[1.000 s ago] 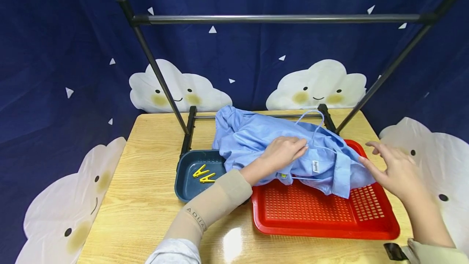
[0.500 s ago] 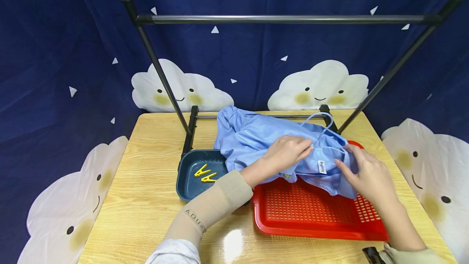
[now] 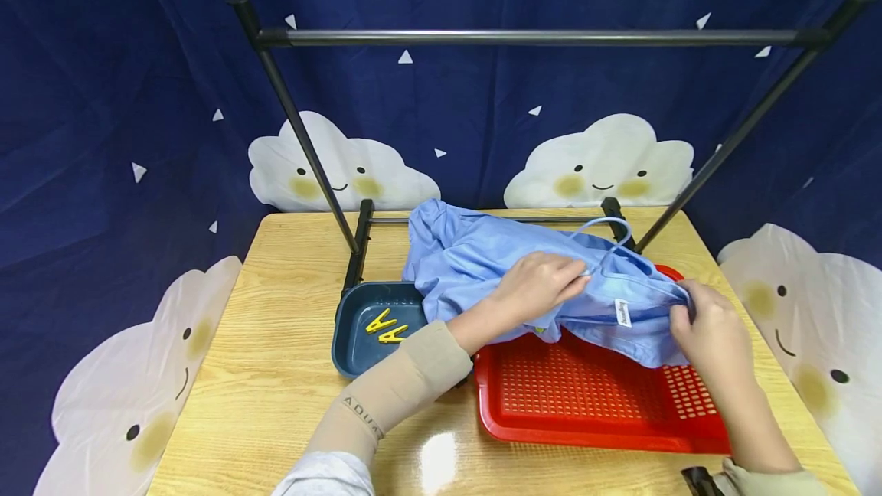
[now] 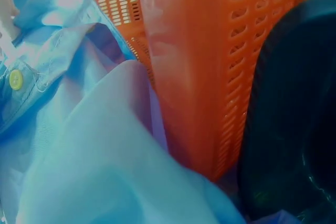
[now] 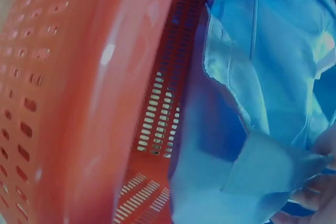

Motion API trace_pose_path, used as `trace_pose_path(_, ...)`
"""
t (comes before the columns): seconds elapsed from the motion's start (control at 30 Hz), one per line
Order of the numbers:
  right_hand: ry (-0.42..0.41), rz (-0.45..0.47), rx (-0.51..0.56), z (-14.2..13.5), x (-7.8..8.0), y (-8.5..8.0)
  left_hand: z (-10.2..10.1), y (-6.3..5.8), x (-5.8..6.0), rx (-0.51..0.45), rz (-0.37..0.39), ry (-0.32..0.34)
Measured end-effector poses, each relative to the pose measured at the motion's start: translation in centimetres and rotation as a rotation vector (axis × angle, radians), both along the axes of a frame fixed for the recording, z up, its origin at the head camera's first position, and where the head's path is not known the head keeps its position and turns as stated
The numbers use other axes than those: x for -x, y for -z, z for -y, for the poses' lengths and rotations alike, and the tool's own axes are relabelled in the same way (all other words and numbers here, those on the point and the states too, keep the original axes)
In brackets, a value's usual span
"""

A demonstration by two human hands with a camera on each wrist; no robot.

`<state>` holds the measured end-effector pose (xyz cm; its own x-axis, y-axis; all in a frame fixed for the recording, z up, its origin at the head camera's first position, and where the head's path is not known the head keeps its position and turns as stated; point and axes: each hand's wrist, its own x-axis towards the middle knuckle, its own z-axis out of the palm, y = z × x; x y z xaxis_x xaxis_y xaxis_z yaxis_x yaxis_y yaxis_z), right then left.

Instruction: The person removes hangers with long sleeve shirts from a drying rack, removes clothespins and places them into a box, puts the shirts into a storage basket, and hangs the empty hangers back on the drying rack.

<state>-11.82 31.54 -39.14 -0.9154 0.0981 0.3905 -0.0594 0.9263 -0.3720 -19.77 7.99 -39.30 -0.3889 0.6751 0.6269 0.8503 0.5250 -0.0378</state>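
Blue garment (image 3: 475,251) with hanger (image 3: 608,219): partly over red basket (image 3: 592,439), reaching toward far edge of worktop (image 3: 282,312). Left hand (image 3: 540,282): grip on hanger, apparently for steadiness. Right hand (image 3: 717,331): pinch on garment's edge, likely for opening it.
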Motion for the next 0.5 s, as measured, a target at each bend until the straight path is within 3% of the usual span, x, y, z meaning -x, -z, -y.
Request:
trace_pose_path(0.17, 0.085, 0.03, 0.041, -1.2, -0.2, 0.0, 0.2, -0.2, 0.0, -0.018, -0.022, 0.015)
trace_pose_path(0.33, 0.142, 0.191, 0.05, -2.6, -0.3, 0.0, 0.2, -0.3, -0.1, -0.029, -0.058, 0.035)
trace_pose_path(0.5, 0.133, 0.324, 0.048, -3.9, -0.4, 0.0, 0.1, -0.1, -0.1, -0.031, -0.085, 0.052)
